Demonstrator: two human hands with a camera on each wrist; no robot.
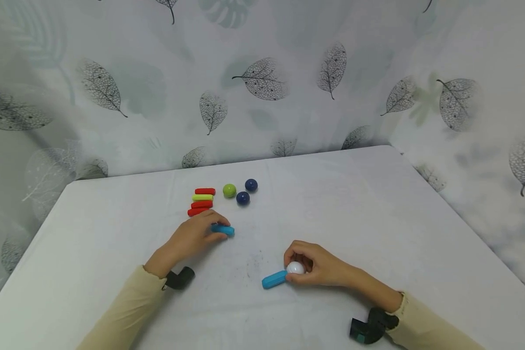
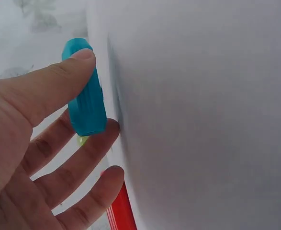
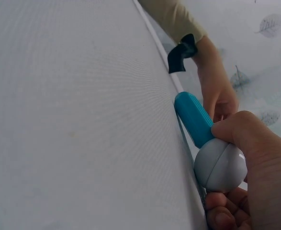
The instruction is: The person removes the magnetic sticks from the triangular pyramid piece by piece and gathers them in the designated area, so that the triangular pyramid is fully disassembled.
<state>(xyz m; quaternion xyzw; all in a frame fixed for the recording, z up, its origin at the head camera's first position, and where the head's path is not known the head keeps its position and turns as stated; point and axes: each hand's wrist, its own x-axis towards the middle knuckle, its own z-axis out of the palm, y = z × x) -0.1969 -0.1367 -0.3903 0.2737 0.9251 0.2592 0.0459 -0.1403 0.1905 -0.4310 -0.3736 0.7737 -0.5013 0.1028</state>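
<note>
My left hand (image 1: 194, 236) pinches a short light-blue stick (image 2: 87, 108) between thumb and fingers, low over the white table. In the left wrist view the thumb lies along its near side. Closer to the front, my right hand (image 1: 321, 266) holds a glossy white ball (image 1: 295, 268) with thumb and curled fingers. A second blue stick (image 1: 273, 279) points leftward from that ball, its inner end against the ball and thumb tip. Ridges and a seam around the ball (image 3: 220, 165) show in the right wrist view; whether stick and ball are joined I cannot tell.
Beyond my left hand lie three red sticks (image 1: 204, 191) and a yellow-green stick (image 1: 202, 198), stacked in a row. To their right sit a green ball (image 1: 229, 190) and two navy balls (image 1: 251, 184). A leaf-patterned cloth (image 1: 262, 116) rises behind the table (image 1: 354, 194).
</note>
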